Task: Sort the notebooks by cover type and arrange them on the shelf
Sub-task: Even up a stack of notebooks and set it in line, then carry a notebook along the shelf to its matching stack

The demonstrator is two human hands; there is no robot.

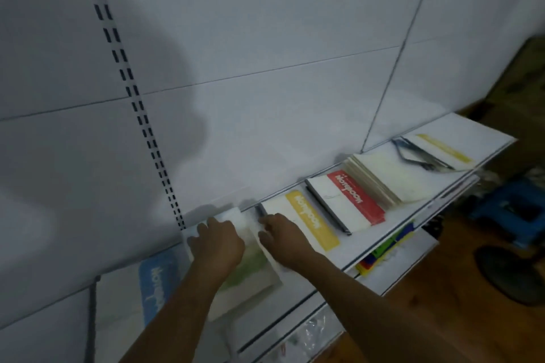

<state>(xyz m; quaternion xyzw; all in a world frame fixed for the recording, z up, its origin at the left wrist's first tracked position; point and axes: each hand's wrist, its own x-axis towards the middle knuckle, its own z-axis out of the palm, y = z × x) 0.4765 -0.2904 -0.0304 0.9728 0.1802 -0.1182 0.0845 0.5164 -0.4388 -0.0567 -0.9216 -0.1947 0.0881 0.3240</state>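
A white shelf (333,256) runs from lower left to upper right with notebooks lying flat on it. My left hand (216,240) rests on top of a green-banded white notebook (250,270), fingers curled over its far left edge. My right hand (281,234) grips that notebook's right edge, next to a yellow-banded notebook (309,221). Further right lie a red-banded notebook (351,200), a stack of plain cream notebooks (386,177) and another yellow-banded notebook (442,147). A blue-banded notebook (154,283) lies at the left, partly hidden by my left forearm.
A slotted upright (132,91) runs down the white back panel. A lower shelf (407,256) holds coloured packs (380,253). At the far right are a wooden floor (442,309), a blue object (507,206) and a dark round base (513,271).
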